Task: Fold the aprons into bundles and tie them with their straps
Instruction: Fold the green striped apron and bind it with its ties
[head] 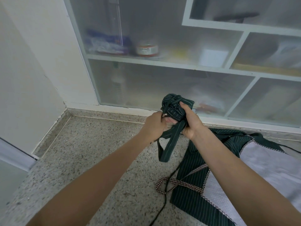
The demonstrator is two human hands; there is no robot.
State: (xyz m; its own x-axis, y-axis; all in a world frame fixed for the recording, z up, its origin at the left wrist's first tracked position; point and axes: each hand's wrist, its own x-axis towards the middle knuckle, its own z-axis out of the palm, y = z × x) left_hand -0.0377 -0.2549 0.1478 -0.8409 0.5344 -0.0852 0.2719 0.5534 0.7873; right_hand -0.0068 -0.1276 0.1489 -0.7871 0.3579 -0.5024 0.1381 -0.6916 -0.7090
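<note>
Your right hand [189, 121] is gripping the apron bundle [176, 108] in the air above the floor [91, 144] while your left hand [154, 126] is pinching its strap [169, 144]. The tying is looking nearly finished. A second apron [211, 168] is lying flat beside you, not yet folded.

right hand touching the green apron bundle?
Touching. Head view shows the right hand with fingers curled round the striped bundle, held above the floor.

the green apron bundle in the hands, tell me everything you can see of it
The apron bundle is dark green cloth with thin pale stripes, rolled into a tight wad with strap turns crossing it. It is held in the air above the speckled floor. The right hand grips it; the left hand pinches its strap, which hangs in a loop.
</note>
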